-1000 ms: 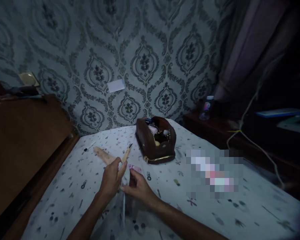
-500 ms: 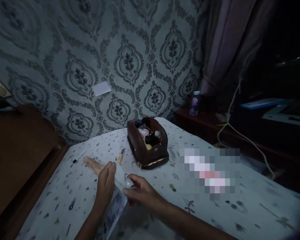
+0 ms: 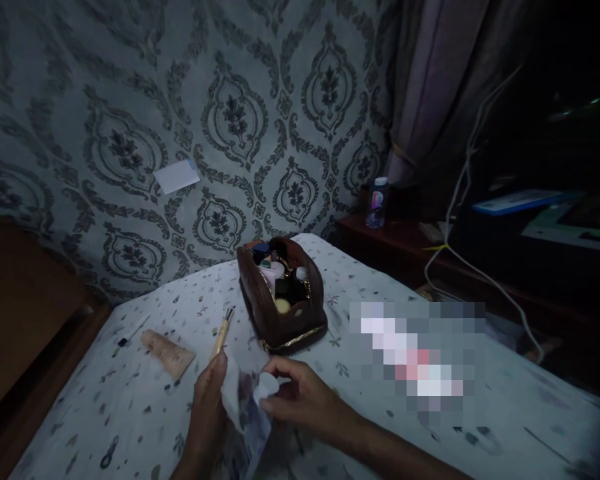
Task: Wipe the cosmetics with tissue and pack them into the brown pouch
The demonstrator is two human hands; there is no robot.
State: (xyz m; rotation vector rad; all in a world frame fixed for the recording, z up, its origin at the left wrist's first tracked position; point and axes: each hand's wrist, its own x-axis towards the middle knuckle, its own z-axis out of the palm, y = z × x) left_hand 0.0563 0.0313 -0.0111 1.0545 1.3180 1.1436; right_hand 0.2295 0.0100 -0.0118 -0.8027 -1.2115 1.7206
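My left hand [image 3: 211, 393] is closed on a crumpled white wipe or packet [image 3: 237, 393] that hangs down in front of me. Between thumb and fingers of my right hand [image 3: 300, 400] is a small round white piece [image 3: 267, 387], right beside the packet. A peach-coloured tube [image 3: 169, 353] lies on the patterned sheet left of my left hand. Just above that hand is a slim light-coloured tube or brush [image 3: 223, 332] with a dark tip. Beyond my hands sits an unzipped brown bag [image 3: 280, 297] with several small cosmetics inside.
A patterned sheet [image 3: 360, 440] covers the surface. A blurred pinkish item [image 3: 405, 353] lies on the right. Behind it, a bottle [image 3: 375, 203] stands on a dark red ledge [image 3: 350, 227], near a white cable [image 3: 495, 287]. A brown board [image 3: 25, 300] is at the left.
The view has shifted, so the bag appears further left. My hands have moved down, away from the peach tube. The round white piece shows more plainly in my right fingers.
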